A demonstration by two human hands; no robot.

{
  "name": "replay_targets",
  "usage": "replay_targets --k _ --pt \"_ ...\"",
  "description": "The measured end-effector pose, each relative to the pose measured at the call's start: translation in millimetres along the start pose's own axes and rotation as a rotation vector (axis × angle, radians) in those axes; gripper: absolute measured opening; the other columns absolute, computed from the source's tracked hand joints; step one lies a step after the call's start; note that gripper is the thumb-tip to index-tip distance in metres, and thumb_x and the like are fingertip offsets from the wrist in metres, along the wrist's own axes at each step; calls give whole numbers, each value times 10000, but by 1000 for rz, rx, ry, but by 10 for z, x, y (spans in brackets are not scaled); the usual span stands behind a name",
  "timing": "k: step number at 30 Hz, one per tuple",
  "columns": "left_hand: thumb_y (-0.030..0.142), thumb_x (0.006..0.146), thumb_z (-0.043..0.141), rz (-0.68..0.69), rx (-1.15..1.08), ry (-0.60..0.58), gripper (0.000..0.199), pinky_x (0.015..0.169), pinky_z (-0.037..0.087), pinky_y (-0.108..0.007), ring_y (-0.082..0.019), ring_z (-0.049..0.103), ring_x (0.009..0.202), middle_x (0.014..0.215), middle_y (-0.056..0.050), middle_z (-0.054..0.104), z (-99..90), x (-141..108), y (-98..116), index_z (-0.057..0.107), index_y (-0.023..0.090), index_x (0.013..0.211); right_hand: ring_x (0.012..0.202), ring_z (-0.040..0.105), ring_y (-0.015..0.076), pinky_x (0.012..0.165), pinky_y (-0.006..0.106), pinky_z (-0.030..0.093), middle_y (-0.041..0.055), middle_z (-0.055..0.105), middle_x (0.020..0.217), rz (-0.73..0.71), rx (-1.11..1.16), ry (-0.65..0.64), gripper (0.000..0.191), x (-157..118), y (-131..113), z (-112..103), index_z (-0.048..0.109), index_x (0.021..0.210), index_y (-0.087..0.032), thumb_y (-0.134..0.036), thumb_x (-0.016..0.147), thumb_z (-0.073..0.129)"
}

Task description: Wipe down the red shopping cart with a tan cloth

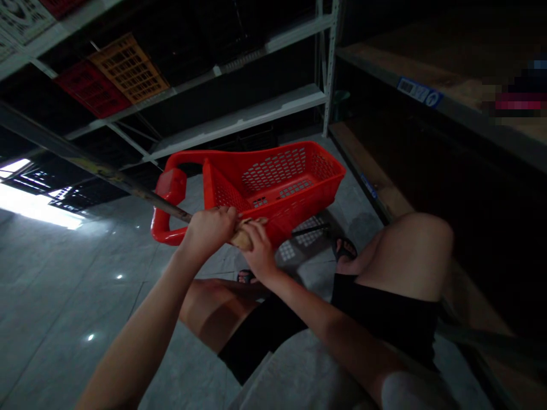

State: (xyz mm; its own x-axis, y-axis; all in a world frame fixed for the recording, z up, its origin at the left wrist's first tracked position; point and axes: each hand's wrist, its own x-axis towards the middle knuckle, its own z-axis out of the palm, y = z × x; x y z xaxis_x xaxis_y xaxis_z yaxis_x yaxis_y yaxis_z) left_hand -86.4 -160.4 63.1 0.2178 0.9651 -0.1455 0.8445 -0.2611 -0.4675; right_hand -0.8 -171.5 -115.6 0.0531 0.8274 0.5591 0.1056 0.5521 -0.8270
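Tan piece – located between the hands, near side of the red cart. Right hand: fingers pinch the piece. Left hand: fingers wrap closed around the pole – just left. Shelf: far side, beyond the cart.

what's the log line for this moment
left grip: on pole | right grip: on tan piece | red basket: beyond both

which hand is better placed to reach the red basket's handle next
Left, probably: the left hand is nearer the handle than the right hand, which holds a tan piece. The left hand seems closed on the pole, though.
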Motion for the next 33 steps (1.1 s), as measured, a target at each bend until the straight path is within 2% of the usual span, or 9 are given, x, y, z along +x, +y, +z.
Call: replay_targets --k 4,8,11,13,15,19,22,28,33 --pt "138 970 415 20 -4 39 255 616 504 -337 -319 737 841 907 -173 722 96 -47 4 663 118 1023 1111 665 239 973 340 574 84 655 1174 -27 17 0 388 -95 -190 144 631 1162 -252 -89 810 619" --pt "177 1021 344 36 -11 136 338 634 497 -355 -307 716 812 847 -166 698 169 -106 22 677 126 990 1032 636 232 967 374 547 72 635 1084 66 -43 160 358 229 266 -344 633 1099 -239 -90 776 586" --pt "226 1054 296 64 -32 194 409 654 491 -366 -299 702 811 848 -173 694 224 -106 20 685 128 975 1059 598 248 1044 453 488 79 595 1102 282 -190 505 402 526 682 -812 619 1071 -215 -108 687 572" --pt "222 1058 283 74 -41 211 423 664 484 -364 -294 698 818 847 -171 694 248 -86 12 687 128 972 1093 589 254 1069 479 467 101 567 1168 336 -232 639 448 622 783 -942 615 1124 -203 -120 685 572" --pt "202 1050 291 66 -41 221 409 670 477 -361 -290 696 823 842 -168 694 256 -58 9 685 129 970 1124 587 254 1076 472 468 107 560 1199 269 -219 574 434 569 688 -833 624 1155 -217 -132 732 581" --pt "141 999 350 49 -29 212 328 655 463 -354 -293 697 816 827 -160 690 238 -9 20 677 131 967 1139 602 247 1040 405 516 86 566 1211 31 -118 115 372 115 248 -155 671 1147 -285 -135 810 620" --pt "141 995 349 43 -14 194 328 627 451 -351 -299 699 813 829 -158 692 229 -1 21 676 130 971 1188 585 260 1049 411 523 84 546 1286 -33 -103 -45 346 -187 183 148 696 1151 -317 -174 839 653" --pt "308 1076 261 0 -92 249 493 631 440 -366 -296 687 790 813 -167 700 283 18 2 708 138 954 1115 593 238 1035 434 523 85 552 1177 69 -112 122 186 15 551 -307 744 979 -263 -189 860 623" --pt "331 1082 222 -30 -114 270 552 654 438 -378 -295 684 803 825 -174 708 310 101 52 718 132 944 1194 577 232 1097 429 497 83 563 1234 10 -122 170 272 206 286 -272 734 1110 -307 -181 920 585"
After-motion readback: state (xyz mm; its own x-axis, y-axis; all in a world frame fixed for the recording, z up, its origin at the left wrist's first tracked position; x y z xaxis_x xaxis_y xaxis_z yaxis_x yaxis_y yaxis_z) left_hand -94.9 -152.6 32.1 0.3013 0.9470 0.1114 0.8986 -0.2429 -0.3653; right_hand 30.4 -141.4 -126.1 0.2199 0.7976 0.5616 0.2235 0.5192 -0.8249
